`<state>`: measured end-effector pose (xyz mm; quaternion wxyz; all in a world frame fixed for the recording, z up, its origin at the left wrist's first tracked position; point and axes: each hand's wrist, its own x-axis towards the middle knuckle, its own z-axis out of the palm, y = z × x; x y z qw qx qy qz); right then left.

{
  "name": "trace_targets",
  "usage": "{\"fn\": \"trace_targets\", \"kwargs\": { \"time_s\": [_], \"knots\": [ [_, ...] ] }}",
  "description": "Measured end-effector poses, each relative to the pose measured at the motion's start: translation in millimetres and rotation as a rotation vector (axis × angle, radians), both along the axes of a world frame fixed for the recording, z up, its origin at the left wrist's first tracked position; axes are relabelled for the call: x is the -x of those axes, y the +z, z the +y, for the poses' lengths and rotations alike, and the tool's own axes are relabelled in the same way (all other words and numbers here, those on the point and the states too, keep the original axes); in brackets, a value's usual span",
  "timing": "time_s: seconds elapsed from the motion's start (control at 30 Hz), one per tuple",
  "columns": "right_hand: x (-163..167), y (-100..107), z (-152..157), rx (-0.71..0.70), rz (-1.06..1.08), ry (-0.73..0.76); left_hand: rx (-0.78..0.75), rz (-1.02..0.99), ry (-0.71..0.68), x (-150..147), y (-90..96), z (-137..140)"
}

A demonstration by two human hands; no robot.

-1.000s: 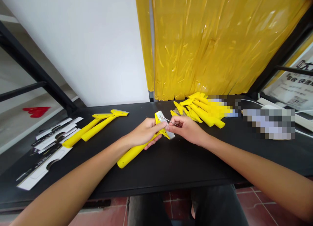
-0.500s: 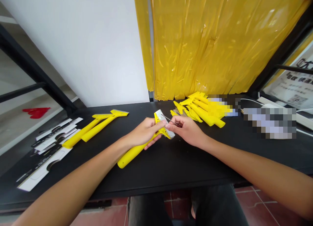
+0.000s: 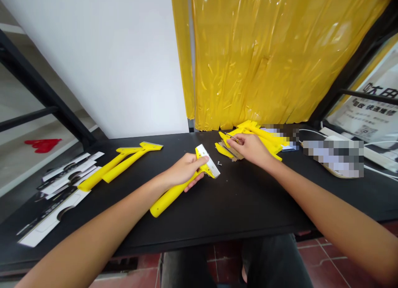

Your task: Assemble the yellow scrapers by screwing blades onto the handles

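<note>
Left hand clamped on the scraper, right fingers pinched over the pile

Here's your left hand [image 3: 186, 172], wrapped tight around the neck of a yellow scraper [image 3: 171, 198], thumb pressed onto its pale, flat blade [image 3: 212, 163], just above the middle of the table [image 3: 236, 209]. And your right hand [image 3: 252, 149] — fingertips together on a slim rod [image 3: 229, 135], right at the near-left edge of the heap of yellow scrapers [image 3: 265, 140]; whether the rod touches them, you can't tell from here. Small metal screws [image 3: 219, 163] lie just beside the blade.

Over to the writing: the sign [image 3: 368, 111] at far right shows 快速维修 in dark characters, the rest cut off or too small.

Now the materials: smooth, rounded handles that look plastic, two more such scrapers [image 3: 124, 164] on the left, flat white-and-black sleeves [image 3: 46, 226] with curved cut-outs beside them — and, behind, a wrinkled, glossy amber sheet [image 3: 248, 64].
</note>
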<state>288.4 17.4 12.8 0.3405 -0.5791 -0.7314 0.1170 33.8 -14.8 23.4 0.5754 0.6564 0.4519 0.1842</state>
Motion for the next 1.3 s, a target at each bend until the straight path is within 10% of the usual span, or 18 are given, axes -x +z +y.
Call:
{"fn": "trace_targets", "kwargs": {
  "time_s": [0.4, 0.77, 1.3],
  "knots": [
    [9.5, -17.0, 11.1, 0.036, -0.547, -0.1, 0.023, -0.022, -0.105, 0.5, -7.0, 3.0],
    [21.2, -16.4, 11.1, -0.041, -0.623, -0.04, 0.018, -0.029, -0.125, 0.4, -8.8, 4.3],
    [8.4, 9.4, -4.0, 0.088, 0.589, 0.166, 0.115, -0.087, -0.023, 2.2, -7.6, 7.4]
  ]
}}
